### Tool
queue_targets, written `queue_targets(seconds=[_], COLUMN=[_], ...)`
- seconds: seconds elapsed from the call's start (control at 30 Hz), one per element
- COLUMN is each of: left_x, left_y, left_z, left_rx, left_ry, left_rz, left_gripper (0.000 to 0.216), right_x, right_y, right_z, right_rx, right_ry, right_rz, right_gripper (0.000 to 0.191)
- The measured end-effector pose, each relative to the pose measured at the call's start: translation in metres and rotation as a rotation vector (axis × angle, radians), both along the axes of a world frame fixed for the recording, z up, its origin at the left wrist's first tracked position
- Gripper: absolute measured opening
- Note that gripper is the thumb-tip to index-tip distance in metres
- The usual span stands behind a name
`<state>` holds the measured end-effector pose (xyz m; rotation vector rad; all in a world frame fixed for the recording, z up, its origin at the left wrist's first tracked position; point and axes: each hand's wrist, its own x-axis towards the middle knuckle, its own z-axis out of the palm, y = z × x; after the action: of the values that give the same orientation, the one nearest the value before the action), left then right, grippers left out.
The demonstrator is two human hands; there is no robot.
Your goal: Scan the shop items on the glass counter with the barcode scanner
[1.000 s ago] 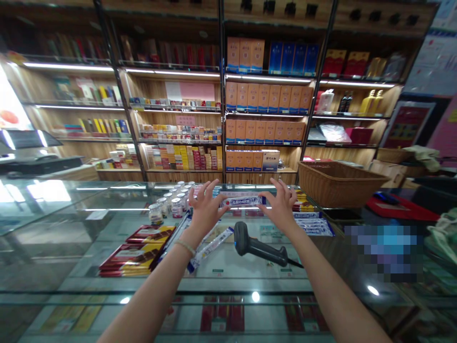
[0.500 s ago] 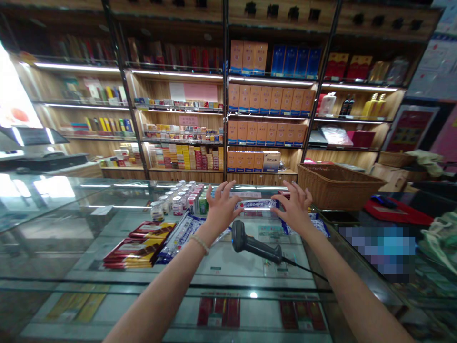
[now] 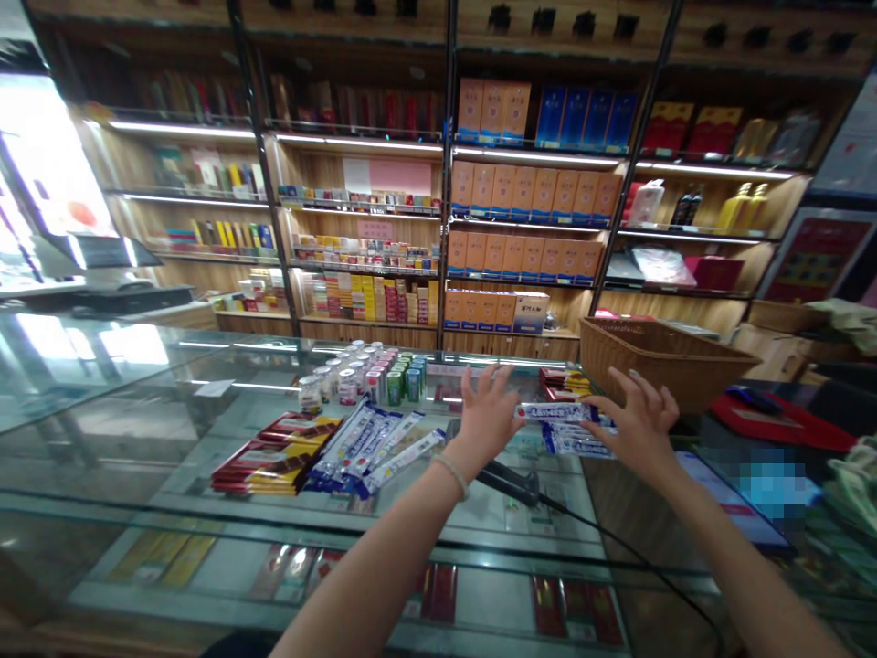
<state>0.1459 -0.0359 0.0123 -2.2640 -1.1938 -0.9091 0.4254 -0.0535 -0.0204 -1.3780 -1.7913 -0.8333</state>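
My left hand and my right hand pinch opposite ends of one blue-and-white candy stick packet, held level between them. Just below it lie more blue-and-white packets on the glass counter, near my right hand. Partly hidden behind my left wrist is a dark barcode scanner, its cable trailing right. Left of my left forearm, several blue-and-white packets are fanned out beside a stack of red-and-yellow chocolate bars.
Small jars and cans stand in rows behind the packets. More red-and-yellow bars lie by the wicker basket. A phone with a partly blurred screen is at the right. Stocked shelves line the wall.
Both hands have moved right with the packet, over toward the packets on the right. The view has shifted a little; the fanned packets on the left are now more exposed.
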Motion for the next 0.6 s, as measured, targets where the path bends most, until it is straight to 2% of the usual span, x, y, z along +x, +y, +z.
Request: queue_targets(seconds=[0.33, 0.6], left_x=[0.043, 0.067], left_y=[-0.005, -0.012], left_z=[-0.015, -0.015], left_rx=[-0.046, -0.096], left_ry=[0.084, 0.185], left_rz=[-0.056, -0.068], left_gripper=[0.028, 0.031], right_x=[0.047, 0.065], right_y=[-0.019, -0.028], right_z=[-0.024, -0.035], right_rx=[-0.087, -0.113], right_ry=[0.004, -0.028], right_rz=[-0.11, -0.171], right_gripper=[0.022, 0.022])
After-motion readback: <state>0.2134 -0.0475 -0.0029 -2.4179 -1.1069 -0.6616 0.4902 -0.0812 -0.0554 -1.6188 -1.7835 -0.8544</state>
